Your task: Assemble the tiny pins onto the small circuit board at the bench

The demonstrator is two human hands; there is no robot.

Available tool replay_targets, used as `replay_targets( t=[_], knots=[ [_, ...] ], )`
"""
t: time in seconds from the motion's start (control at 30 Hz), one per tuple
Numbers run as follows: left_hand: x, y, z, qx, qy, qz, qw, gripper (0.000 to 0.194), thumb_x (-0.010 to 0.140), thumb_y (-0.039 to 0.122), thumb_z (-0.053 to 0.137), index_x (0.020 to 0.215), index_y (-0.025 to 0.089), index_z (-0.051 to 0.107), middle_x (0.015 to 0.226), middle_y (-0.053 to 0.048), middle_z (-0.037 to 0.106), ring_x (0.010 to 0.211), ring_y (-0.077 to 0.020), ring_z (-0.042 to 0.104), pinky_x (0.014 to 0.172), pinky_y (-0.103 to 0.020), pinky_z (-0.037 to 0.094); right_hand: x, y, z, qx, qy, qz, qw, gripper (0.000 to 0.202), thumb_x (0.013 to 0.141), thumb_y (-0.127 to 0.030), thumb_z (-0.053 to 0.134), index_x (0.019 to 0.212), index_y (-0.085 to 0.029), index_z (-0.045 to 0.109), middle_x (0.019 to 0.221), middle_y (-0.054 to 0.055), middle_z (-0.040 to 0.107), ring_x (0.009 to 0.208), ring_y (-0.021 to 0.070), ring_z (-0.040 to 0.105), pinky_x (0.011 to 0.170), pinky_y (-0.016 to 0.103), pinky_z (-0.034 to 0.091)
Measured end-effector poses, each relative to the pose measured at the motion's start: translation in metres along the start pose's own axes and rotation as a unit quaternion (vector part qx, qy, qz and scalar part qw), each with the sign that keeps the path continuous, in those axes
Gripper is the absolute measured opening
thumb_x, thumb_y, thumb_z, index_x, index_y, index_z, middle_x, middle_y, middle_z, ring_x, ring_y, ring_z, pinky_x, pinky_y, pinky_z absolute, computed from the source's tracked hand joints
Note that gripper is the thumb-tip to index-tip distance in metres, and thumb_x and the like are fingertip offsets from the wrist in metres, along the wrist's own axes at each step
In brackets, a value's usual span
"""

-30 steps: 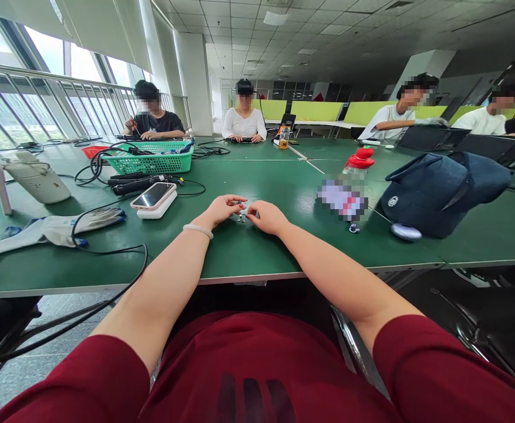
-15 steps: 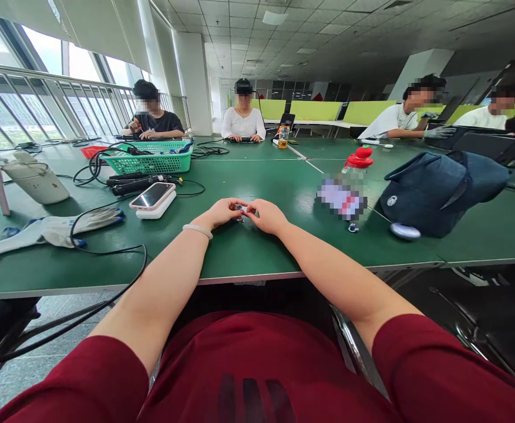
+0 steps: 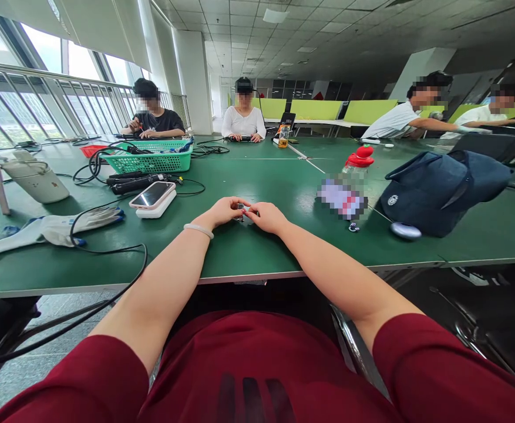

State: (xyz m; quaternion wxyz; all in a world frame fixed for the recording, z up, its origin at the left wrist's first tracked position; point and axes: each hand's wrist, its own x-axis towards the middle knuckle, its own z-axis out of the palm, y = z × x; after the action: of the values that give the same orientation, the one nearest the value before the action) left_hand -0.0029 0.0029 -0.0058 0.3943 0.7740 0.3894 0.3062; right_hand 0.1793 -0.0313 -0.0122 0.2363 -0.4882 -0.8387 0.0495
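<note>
My left hand (image 3: 223, 212) and my right hand (image 3: 266, 217) meet just above the green table (image 3: 235, 252), fingertips almost touching. Between them is a small, dark and silvery object (image 3: 240, 212), too small to name. Both hands pinch it with closed fingers, the left from one side and the right from the other. A pale band (image 3: 198, 230) circles my left wrist. Right of my hands lies a blurred, light purple package (image 3: 342, 198), with a small dark and white item (image 3: 353, 227) close by.
To the left are a phone (image 3: 153, 194) on a white case, white work gloves (image 3: 59, 228), a green basket (image 3: 151, 157) with cables and a tilted beige jug (image 3: 37, 179). A red-capped bottle (image 3: 359, 157) and dark blue bag (image 3: 437, 194) stand right. Several people sit around the table.
My hands stay together, with slight finger shifts leaving more of the small object showing. At the far right, a person in white has leaned further right with an arm stretched out.
</note>
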Motion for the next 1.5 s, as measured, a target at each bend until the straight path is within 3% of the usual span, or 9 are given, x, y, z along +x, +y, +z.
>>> replay_targets(
  t=[0.27, 0.6, 1.5],
  knots=[
    [-0.001, 0.003, 0.000, 0.068, 0.010, -0.030, 0.997, 0.037, 0.075, 0.025, 0.066, 0.111, 0.015, 0.066, 0.064, 0.000, 0.064, 0.064, -0.0137, 0.064, 0.066, -0.026, 0.049, 0.001, 0.003, 0.001, 0.020, 0.022, 0.019, 0.999, 0.020, 0.089, -0.029, 0.049, 0.084, -0.019, 0.066, 0.087, 0.005, 0.067, 0.080, 0.0157, 0.055, 0.069, 0.025, 0.036],
    [-0.003, 0.008, 0.000, 0.170, 0.019, -0.012, 0.985, 0.042, 0.078, 0.031, 0.063, 0.118, 0.020, 0.065, 0.070, -0.001, 0.070, 0.070, -0.0160, 0.066, 0.071, -0.028, 0.048, 0.000, 0.001, -0.002, 0.027, 0.040, 0.023, 0.999, 0.021, 0.090, -0.028, 0.048, 0.086, -0.019, 0.066, 0.090, 0.005, 0.067, 0.082, 0.0162, 0.056, 0.074, 0.026, 0.038],
    [-0.006, 0.013, 0.002, 0.168, -0.011, -0.009, 0.986, 0.049, 0.077, 0.031, 0.062, 0.124, 0.020, 0.063, 0.075, -0.002, 0.072, 0.072, -0.0161, 0.066, 0.073, -0.027, 0.048, -0.001, 0.001, -0.002, 0.011, 0.029, 0.021, 0.999, 0.022, 0.090, -0.029, 0.049, 0.089, -0.019, 0.069, 0.089, 0.005, 0.067, 0.082, 0.0160, 0.056, 0.073, 0.026, 0.038]
  ],
)
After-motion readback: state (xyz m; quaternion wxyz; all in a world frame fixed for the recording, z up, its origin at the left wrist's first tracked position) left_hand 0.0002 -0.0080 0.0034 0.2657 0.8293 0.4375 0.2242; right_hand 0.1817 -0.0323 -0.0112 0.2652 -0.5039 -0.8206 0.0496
